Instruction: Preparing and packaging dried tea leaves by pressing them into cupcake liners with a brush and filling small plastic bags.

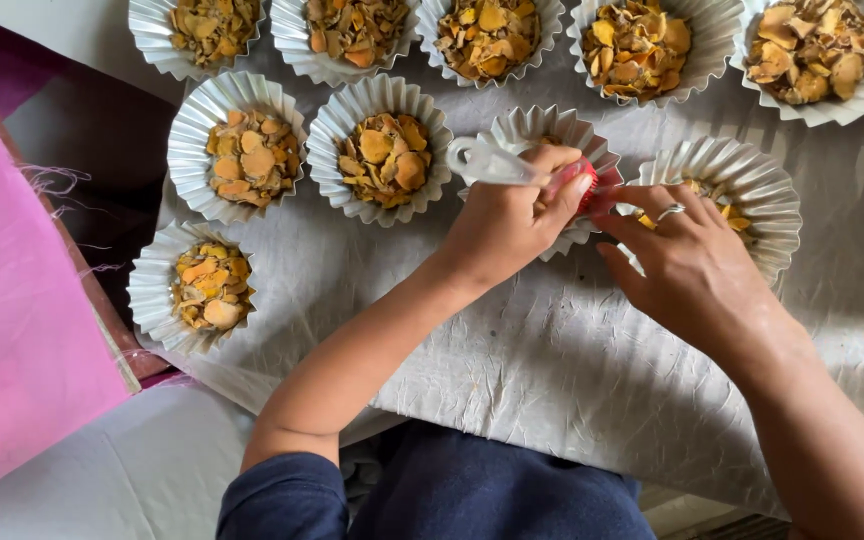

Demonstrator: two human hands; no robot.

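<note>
Head view looked straight down on my two hands, which met over a fluted white paper cup (552, 130) on the grey cloth-covered worktop (512, 350). My left hand (502, 225) was closed around a white plastic scoop (487, 162): the bowl end sat inside the grip, against a small red thing (580, 180) that I could not identify, and the looped handle stuck out up and to the left of the knuckles. So the scoop's long axis ran from lower right to upper left, handle end pointing away from my right hand. My right hand (692, 265), a ring on one finger, lay just to the right of that grip, fingertips touching the red thing; how firmly those fingers pinched it was hidden from me. Of the two, the left hand was the nearer to the scoop, since it held it. Beneath the right hand's fingers sat another paper cup (752, 180) with orange-yellow dried slices. More filled cups (382, 150) lay to the left of the grip and beyond it.
</note>
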